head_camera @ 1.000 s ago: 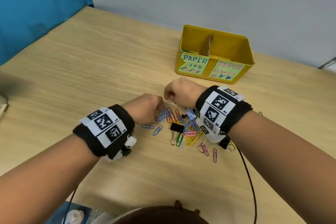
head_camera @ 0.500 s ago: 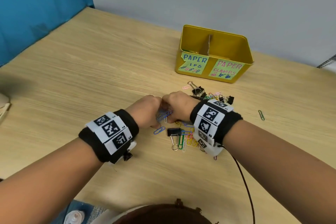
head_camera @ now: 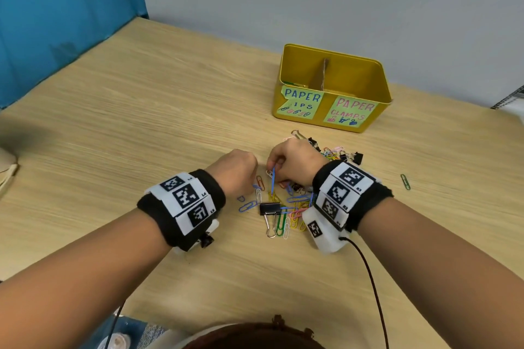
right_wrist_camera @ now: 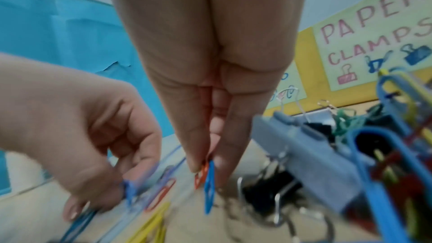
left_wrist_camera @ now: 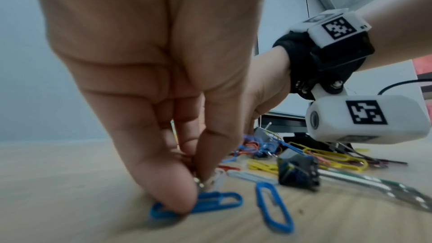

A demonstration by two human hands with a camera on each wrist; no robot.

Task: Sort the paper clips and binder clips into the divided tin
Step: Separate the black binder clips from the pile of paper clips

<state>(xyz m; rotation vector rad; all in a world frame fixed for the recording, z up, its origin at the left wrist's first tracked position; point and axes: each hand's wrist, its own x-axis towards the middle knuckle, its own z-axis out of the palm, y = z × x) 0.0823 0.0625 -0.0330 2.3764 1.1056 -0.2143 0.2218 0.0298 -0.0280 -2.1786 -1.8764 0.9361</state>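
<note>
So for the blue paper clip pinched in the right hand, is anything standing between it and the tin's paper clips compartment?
Nothing visible does. The right hand holds the blue paper clip above the pile, and the wooden table between it and the yellow tin is bare. The tin is open-topped; its left compartment, labelled for paper clips, is reachable from above.

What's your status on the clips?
Right hand pinching blue paper clip, lifted. Left hand pinching clips on table. Yellow tin open beyond pile, path clear.
</note>
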